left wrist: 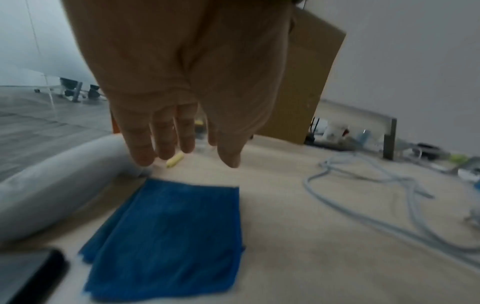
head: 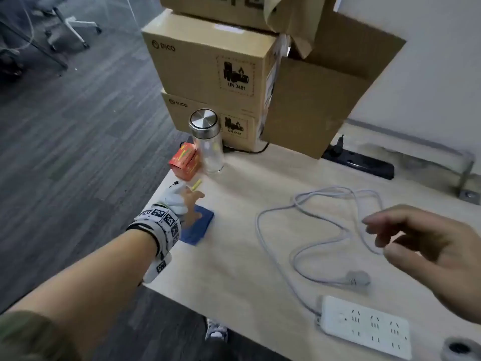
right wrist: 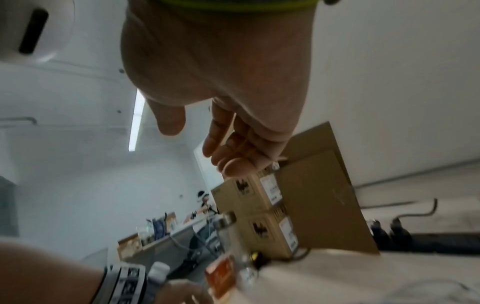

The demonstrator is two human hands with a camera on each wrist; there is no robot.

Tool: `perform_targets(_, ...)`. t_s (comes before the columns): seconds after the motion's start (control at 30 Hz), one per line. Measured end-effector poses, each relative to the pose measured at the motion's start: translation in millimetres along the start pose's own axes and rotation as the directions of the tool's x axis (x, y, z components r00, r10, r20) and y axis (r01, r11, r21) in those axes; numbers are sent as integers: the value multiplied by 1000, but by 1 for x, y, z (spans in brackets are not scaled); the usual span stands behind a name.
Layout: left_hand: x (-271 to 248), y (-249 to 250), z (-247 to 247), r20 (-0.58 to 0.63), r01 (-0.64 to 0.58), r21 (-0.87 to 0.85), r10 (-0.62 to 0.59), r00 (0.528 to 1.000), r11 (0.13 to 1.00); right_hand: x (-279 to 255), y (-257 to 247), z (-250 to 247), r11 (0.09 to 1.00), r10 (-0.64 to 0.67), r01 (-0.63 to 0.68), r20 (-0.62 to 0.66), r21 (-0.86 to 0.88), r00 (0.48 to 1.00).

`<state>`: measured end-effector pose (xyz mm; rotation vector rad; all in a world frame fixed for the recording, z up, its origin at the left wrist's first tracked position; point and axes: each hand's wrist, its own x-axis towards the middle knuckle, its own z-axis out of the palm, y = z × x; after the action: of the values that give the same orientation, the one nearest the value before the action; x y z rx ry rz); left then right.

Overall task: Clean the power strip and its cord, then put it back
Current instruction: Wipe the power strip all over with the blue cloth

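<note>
Left grip (head: 191, 204), fingers straight, is hovering over folded blue cloth (head: 198, 226); right grip (head: 426, 246), loose and holding nothing, is hovering above white rectangular power strip (head: 364, 325) and its grey cord (head: 299, 246)

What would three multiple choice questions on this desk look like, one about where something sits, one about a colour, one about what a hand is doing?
1. Where does the white power strip lie on the table?
A. near edge, by the right hand
B. under the boxes
C. on the cloth

2. What colour is the folded cloth?
A. red
B. blue
C. yellow

3. What is the left hand doing?
A. gripping the cord
B. holding the bottle
C. open above the cloth, holding nothing

Key: 1 A, the head view shows it low, below the right hand. 2 B, plainly blue in the left wrist view. 3 C, its fingers hang straight, and the cord lies untouched.
</note>
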<state>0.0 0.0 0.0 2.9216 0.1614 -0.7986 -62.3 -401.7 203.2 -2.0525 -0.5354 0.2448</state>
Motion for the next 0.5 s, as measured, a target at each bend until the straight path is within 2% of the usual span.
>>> perform_targets(0.07, 6, -3, 13, 23, 17, -15, -17, 1000, 1000, -3, 6, 15, 995, 81, -79, 33, -60, 996)
perform_targets(0.17, 20, -10, 28, 154, -18, 158, -6, 988, 987, -18, 27, 28, 981, 159, -143, 121, -131, 980)
perform_targets(0.27, 31, -9, 22, 211, -55, 265, -2, 977, 963, -34, 38, 24, 963, 221, -199, 112, -184, 969)
perform_targets(0.37, 31, 4, 21, 221, -171, 333, 100, 970, 927, -51, 50, 18, 945, 292, -280, 54, -167, 955)
perform_targets(0.43, 22, 16, 20, 168, -255, 242, 218, 961, 936, -55, 57, 17, 944, 313, -304, 60, -131, 948)
perform_targets(0.5, 12, 30, 15, 155, -277, 87, 261, 953, 957, -52, 65, 20, 947, 312, -306, 61, -96, 948)
